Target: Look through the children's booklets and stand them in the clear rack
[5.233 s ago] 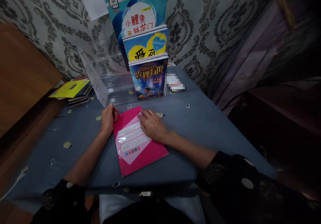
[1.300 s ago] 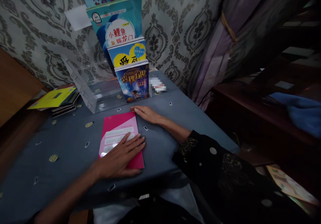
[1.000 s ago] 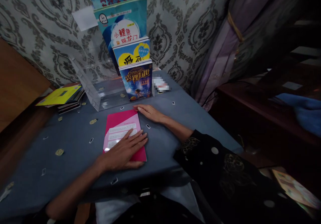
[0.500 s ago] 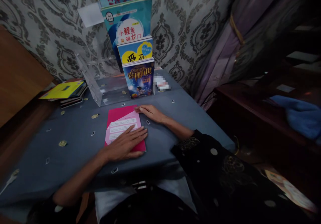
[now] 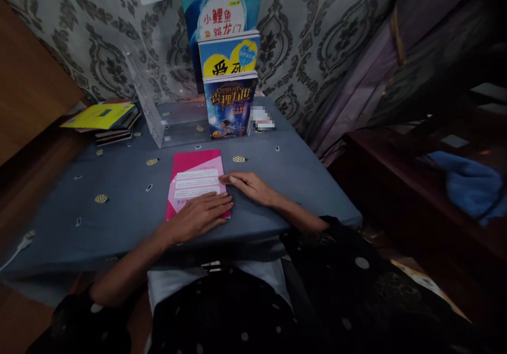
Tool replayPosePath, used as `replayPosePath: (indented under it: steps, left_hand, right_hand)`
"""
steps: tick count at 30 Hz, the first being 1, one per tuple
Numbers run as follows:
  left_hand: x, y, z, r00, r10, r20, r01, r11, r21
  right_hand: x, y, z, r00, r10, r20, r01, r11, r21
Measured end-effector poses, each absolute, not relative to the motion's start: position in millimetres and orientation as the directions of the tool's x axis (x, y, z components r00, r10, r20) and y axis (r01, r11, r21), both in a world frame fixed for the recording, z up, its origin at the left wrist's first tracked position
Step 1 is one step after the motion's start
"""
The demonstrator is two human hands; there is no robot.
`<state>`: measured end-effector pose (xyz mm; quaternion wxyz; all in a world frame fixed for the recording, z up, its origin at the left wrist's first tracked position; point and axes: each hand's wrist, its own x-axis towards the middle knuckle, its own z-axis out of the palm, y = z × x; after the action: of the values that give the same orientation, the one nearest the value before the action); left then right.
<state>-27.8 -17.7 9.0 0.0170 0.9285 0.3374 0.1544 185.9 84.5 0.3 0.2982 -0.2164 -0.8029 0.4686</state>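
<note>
A pink book [image 5: 194, 165] with white text boxes on its cover lies closed on the cloth-covered table. My left hand [image 5: 198, 216] rests flat across the book's lower part, fingers stretched toward its right edge. At that right edge my right hand [image 5: 249, 186] touches the book with its fingertips, fingers extended and the palm turned sideways. Neither hand grips anything. Part of the book's lower cover is hidden under my left hand.
Behind the book, a clear acrylic rack [image 5: 148, 105] holds several upright books, a dark blue one [image 5: 229, 108] in front. Stacked books with a yellow cover [image 5: 103, 115] lie at the left. A blue cloth [image 5: 471, 185] sits on dark furniture at the right.
My right hand has slid down the book's right edge toward me, from the top corner to about the middle. My left hand stays flat on the book. The view has shifted.
</note>
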Motion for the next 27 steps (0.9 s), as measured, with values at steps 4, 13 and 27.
replayPosePath:
  steps: [4, 13, 27]
  left_hand:
    - [-19, -31, 8, 0.643, 0.656, 0.395, 0.676, -0.729, 0.109]
    - [1, -59, 11, 0.542, 0.713, 0.446, 0.81, -0.584, -0.05]
    - [17, -94, -15, 0.357, 0.851, 0.385, 0.906, -0.415, 0.078]
  right_hand:
    - [193, 66, 3, -0.739, 0.621, 0.26, 0.102, 0.484, -0.869]
    - [207, 26, 8, -0.769, 0.592, 0.241, 0.14, 0.524, -0.84]
    - [213, -5, 4, -0.765, 0.587, 0.264, 0.217, 0.622, -0.752]
